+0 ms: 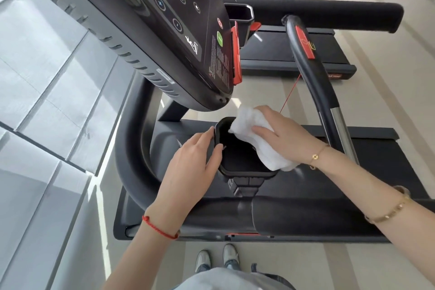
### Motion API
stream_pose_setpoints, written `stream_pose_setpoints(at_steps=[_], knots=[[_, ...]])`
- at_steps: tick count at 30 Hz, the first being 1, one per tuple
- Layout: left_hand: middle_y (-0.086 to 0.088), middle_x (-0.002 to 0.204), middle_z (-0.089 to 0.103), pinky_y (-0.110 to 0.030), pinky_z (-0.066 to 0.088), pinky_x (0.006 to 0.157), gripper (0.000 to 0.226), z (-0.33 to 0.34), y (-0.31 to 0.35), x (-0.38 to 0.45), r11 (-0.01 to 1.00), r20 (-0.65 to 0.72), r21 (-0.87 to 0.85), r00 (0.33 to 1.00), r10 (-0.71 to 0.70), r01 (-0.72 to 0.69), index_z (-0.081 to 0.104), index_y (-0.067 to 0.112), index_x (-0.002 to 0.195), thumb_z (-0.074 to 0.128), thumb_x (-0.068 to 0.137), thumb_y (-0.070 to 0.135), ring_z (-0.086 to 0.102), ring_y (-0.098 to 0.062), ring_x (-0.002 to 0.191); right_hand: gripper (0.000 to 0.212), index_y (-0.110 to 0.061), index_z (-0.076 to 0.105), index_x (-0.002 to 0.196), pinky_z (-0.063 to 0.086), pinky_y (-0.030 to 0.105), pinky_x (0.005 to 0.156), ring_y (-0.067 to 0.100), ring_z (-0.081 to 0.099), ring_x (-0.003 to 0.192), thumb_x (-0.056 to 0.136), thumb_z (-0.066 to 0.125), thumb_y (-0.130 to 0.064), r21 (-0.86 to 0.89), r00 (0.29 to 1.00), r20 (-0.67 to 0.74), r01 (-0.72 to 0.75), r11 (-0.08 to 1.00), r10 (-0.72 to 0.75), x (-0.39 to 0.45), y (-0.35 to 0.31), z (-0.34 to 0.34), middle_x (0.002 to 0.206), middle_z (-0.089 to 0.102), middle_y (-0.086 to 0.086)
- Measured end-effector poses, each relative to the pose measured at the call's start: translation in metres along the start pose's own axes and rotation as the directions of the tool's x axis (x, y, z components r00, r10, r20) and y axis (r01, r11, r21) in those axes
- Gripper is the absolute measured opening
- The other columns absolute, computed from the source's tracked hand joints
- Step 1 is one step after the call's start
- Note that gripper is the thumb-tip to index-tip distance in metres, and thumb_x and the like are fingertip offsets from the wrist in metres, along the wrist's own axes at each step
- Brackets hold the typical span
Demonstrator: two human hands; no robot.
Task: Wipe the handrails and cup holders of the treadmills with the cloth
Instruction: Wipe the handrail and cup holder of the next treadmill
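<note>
Presently wiping the cup holder (244,167): my left hand (193,167) steadies its rim, fingers loosely spread; my right hand (284,134) clasps the white cloth (251,129) — draped over the far rim. Next, probably, the handrail (313,77) — a longer sweep.

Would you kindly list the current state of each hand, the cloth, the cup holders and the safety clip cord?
left hand: open, fingers resting on the near cup holder's rim
right hand: pressing the cloth onto the rim
cloth: white, crumpled, draped over the holder's right edge
near cup holder: black, nothing visible inside
far cup holder: appears empty
red cord: hanging taut from the handrail
</note>
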State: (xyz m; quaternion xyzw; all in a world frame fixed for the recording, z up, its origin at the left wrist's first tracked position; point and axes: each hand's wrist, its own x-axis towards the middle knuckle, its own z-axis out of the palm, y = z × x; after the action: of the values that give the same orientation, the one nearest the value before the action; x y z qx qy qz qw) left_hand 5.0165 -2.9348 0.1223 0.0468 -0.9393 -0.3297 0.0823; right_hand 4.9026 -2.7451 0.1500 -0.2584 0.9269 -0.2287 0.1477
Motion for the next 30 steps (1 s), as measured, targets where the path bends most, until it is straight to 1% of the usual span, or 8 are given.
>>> stream_pose_setpoints(at_steps=[4,9,15,18,22,24,27,30], knots=[[0.001,0.12,0.063,-0.037,0.051,0.091,0.054,0.001,0.0,0.0,1.0,-0.006,-0.004,1.0,0.003,-0.003,0.045,0.014,0.146,0.041,0.098,0.04,0.059,-0.018,0.11,0.052,-0.021,0.018,0.147,0.035,0.031,0.079,0.023,0.047,0.099,0.102,0.042,-0.026,0.108,0.99,-0.084,-0.104,0.989,0.113,-0.015,-0.008,0.017,0.132,0.037,0.008],[0.001,0.116,0.064,-0.039,0.051,0.089,0.052,0.001,-0.001,0.001,1.0,-0.004,-0.009,1.0,0.011,-0.011,0.047,0.015,0.144,0.04,0.099,0.04,0.061,-0.018,0.104,0.046,-0.017,0.03,0.144,0.031,0.028,0.078,0.022,0.048,0.103,0.101,0.043,-0.03,0.17,0.988,-0.054,-0.136,0.976,0.147,0.006,-0.008,0.01,0.128,0.05,0.01],[0.0,0.118,0.063,-0.033,0.05,0.09,0.049,0.001,0.0,0.001,1.0,-0.017,-0.002,1.0,0.012,-0.012,0.046,0.014,0.145,0.045,0.101,0.035,0.059,-0.017,0.107,0.057,-0.013,0.01,0.146,0.039,0.033,0.093,0.022,0.046,0.114,0.102,0.042,-0.028,0.45,0.95,-0.051,-0.253,0.857,0.307,-0.047,-0.012,0.035,0.138,0.041,0.009],[-0.002,0.117,0.064,-0.035,0.051,0.088,0.048,0.001,0.001,0.0,1.0,-0.02,-0.001,1.0,0.017,-0.017,0.046,0.014,0.145,0.045,0.101,0.033,0.061,-0.019,0.105,0.053,-0.007,0.015,0.142,0.042,0.032,0.08,0.023,0.051,0.102,0.102,0.043,-0.029,0.395,0.943,-0.014,-0.301,0.868,0.333,-0.035,-0.011,0.027,0.122,0.049,0.011],[-0.002,0.116,0.064,-0.036,0.05,0.086,0.048,0.001,0.001,0.0,1.0,-0.015,0.007,1.0,0.014,-0.014,0.046,0.013,0.145,0.045,0.101,0.033,0.061,-0.02,0.103,0.051,-0.01,0.026,0.142,0.033,0.028,0.062,0.022,0.049,0.09,0.101,0.045,-0.032,0.186,0.978,0.026,-0.206,0.961,0.205,0.004,-0.011,0.002,0.109,0.051,0.008],[-0.002,0.116,0.064,-0.037,0.051,0.087,0.048,0.001,0.001,0.0,1.0,-0.019,0.001,1.0,0.016,-0.016,0.046,0.013,0.144,0.046,0.101,0.033,0.061,-0.02,0.103,0.052,-0.013,0.025,0.144,0.035,0.026,0.066,0.022,0.048,0.093,0.1,0.045,-0.032,0.15,0.986,0.037,-0.167,0.974,0.164,0.004,-0.009,0.001,0.113,0.048,0.007],[-0.001,0.116,0.064,-0.037,0.051,0.089,0.049,0.001,0.0,0.0,1.0,-0.02,-0.007,1.0,0.019,-0.019,0.046,0.014,0.145,0.046,0.1,0.035,0.061,-0.018,0.104,0.059,-0.016,0.01,0.148,0.038,0.032,0.084,0.028,0.049,0.106,0.101,0.044,-0.024,0.206,0.989,-0.042,-0.131,0.97,0.142,-0.025,-0.007,0.019,0.14,0.032,0.01],[0.0,0.116,0.064,-0.037,0.052,0.087,0.05,0.002,0.001,0.0,1.0,-0.027,-0.006,1.0,0.012,-0.013,0.046,0.015,0.145,0.046,0.1,0.035,0.062,-0.018,0.101,0.061,-0.016,0.003,0.149,0.04,0.032,0.085,0.028,0.049,0.109,0.102,0.041,-0.024,0.287,0.982,-0.016,-0.176,0.942,0.189,-0.038,-0.004,0.026,0.147,0.024,0.006]])
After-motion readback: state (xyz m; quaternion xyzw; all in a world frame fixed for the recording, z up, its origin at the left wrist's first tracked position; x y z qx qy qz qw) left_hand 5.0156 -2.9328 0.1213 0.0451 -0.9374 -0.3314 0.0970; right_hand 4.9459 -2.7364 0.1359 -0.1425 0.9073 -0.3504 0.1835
